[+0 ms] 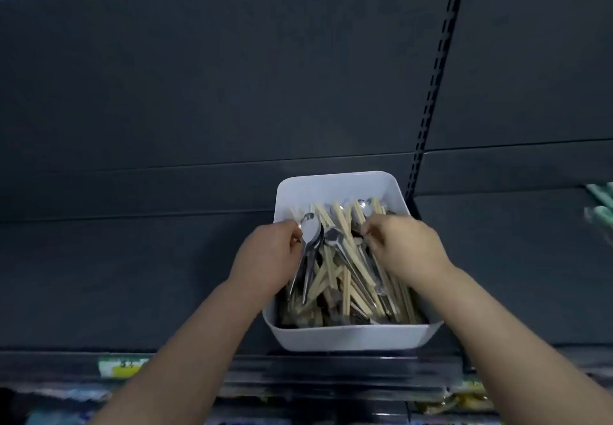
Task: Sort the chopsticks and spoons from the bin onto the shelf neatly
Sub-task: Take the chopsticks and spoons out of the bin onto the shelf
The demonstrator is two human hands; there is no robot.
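A white bin stands on the dark shelf, full of mixed wooden chopsticks and metal spoons. My left hand reaches over the bin's left rim, its fingers curled round a couple of spoons whose bowls point to the back. My right hand is over the right side of the pile, fingers bent down into the chopsticks and spoons; what it holds is hidden.
The dark shelf runs wide to the left of the bin and to the right. A slotted upright rises behind the bin. Green-handled items lie at the far right edge. Price labels line the shelf front.
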